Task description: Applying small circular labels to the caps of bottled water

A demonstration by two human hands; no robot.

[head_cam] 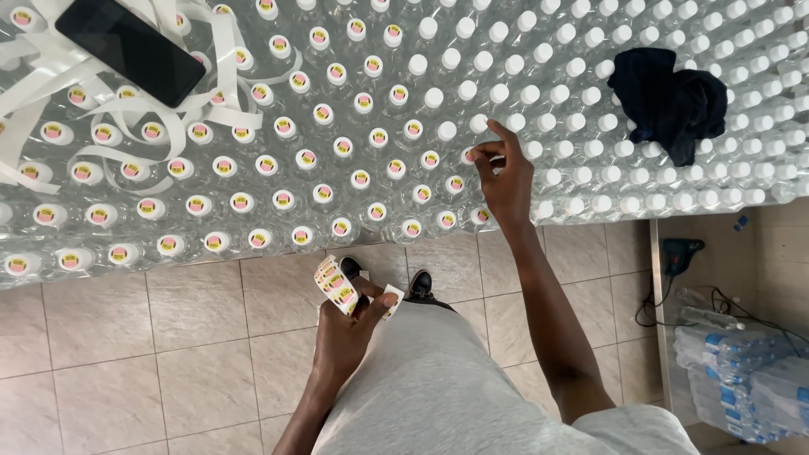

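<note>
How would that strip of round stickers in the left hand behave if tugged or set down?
Probably floppy: the sticker strip curls over the left hand in a loop. Likely very light, being thin backing paper like the spent white ribbon tangled on the bottle caps. It would likely uncurl or slide off those caps.

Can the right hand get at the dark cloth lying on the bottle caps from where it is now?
Probably yes. The right hand is at a cap, and the dark cloth lies farther right on the caps, with only low caps between them, nothing standing in the way.

Tiled floor (pixel 168 337) carries massed clear capped bottles (pixel 379 126); wrapped bottle packs (pixel 742 388)
</note>
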